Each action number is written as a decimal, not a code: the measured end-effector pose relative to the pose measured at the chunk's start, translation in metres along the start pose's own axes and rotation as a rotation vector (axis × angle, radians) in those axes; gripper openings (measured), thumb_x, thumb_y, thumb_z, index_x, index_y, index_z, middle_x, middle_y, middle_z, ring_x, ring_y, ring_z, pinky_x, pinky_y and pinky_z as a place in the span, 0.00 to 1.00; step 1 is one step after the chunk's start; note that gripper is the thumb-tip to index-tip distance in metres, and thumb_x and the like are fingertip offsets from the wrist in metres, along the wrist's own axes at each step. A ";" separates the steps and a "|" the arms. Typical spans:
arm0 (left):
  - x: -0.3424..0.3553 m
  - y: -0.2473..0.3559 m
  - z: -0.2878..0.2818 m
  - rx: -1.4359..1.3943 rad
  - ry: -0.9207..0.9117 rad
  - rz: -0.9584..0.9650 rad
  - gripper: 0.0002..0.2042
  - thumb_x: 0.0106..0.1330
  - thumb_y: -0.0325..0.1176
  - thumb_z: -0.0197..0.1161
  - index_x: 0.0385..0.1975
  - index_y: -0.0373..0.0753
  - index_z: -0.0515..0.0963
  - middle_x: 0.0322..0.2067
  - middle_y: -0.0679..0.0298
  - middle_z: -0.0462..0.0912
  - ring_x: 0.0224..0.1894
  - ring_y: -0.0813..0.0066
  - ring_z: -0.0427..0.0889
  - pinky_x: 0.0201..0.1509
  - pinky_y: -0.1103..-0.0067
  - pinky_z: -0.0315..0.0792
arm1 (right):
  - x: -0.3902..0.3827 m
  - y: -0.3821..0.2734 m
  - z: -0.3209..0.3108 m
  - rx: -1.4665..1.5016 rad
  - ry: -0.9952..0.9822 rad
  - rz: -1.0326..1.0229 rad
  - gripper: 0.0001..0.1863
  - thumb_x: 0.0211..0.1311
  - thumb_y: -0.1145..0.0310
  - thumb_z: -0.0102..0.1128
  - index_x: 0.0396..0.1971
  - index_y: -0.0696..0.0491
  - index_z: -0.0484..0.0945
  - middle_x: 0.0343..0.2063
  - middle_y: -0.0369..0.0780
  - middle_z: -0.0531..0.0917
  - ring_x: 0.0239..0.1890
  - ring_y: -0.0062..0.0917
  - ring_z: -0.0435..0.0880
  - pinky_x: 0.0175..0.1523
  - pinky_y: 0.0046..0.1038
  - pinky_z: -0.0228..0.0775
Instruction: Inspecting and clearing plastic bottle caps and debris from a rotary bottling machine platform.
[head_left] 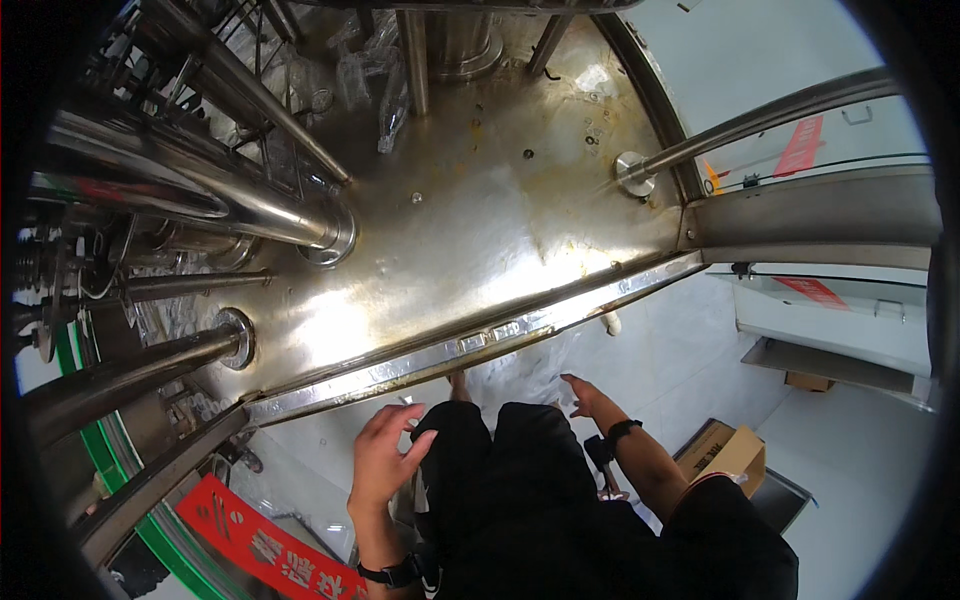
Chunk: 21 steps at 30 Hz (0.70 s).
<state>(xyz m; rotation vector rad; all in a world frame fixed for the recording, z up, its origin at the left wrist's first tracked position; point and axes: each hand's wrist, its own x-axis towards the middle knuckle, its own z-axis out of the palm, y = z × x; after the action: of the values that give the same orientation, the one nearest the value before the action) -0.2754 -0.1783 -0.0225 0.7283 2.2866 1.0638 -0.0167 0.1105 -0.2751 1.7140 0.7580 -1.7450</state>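
My left hand hovers beside my left knee, below the front edge of a steel machine bed. Its fingers are bent loosely, the thumb stands apart, and nothing is in it. By my right knee is my right hand, its visible fingers stretched out and holding nothing that I can see; part of it is in side view. Neither hand touches the machine. Crumpled clear plastic bottles lie at the far left of the stained bed, and small round pieces are scattered over its surface.
Steel posts rise from the bed at the left, with a slanting post at the right. An open cardboard box stands on the floor at right. A red banner hangs at lower left, next to a green-edged rail.
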 end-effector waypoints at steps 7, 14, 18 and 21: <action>-0.010 0.011 0.014 0.039 -0.057 -0.039 0.18 0.51 0.31 0.68 0.42 0.39 0.75 0.33 0.61 0.79 0.31 0.66 0.78 0.37 0.74 0.73 | 0.023 0.002 -0.014 0.101 0.090 0.028 0.39 0.58 0.52 0.54 0.67 0.45 0.49 0.69 0.45 0.40 0.69 0.47 0.43 0.59 0.66 0.48; -0.024 -0.001 0.010 0.092 0.022 -0.108 0.17 0.52 0.30 0.66 0.43 0.40 0.75 0.33 0.61 0.79 0.32 0.65 0.78 0.38 0.74 0.73 | 0.057 0.027 -0.062 -0.333 0.064 -0.211 0.30 0.60 0.53 0.50 0.62 0.45 0.59 0.64 0.45 0.54 0.64 0.43 0.57 0.58 0.62 0.54; -0.037 -0.022 0.009 0.090 0.079 -0.164 0.17 0.53 0.26 0.65 0.44 0.39 0.74 0.34 0.59 0.79 0.29 0.67 0.78 0.35 0.75 0.73 | 0.069 0.039 -0.092 -0.361 0.091 -0.291 0.24 0.61 0.55 0.49 0.57 0.44 0.65 0.55 0.41 0.67 0.60 0.37 0.65 0.57 0.57 0.59; -0.054 -0.040 0.018 0.067 0.115 -0.228 0.15 0.54 0.27 0.63 0.44 0.39 0.74 0.33 0.61 0.79 0.30 0.65 0.78 0.37 0.73 0.73 | 0.071 0.052 -0.095 -0.366 0.094 -0.308 0.22 0.62 0.58 0.49 0.57 0.43 0.66 0.51 0.37 0.71 0.55 0.33 0.69 0.55 0.52 0.61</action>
<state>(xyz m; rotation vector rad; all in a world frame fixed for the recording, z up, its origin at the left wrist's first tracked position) -0.2349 -0.2262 -0.0523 0.4273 2.4439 0.9486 0.0844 0.1450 -0.3480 1.4942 1.3520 -1.5974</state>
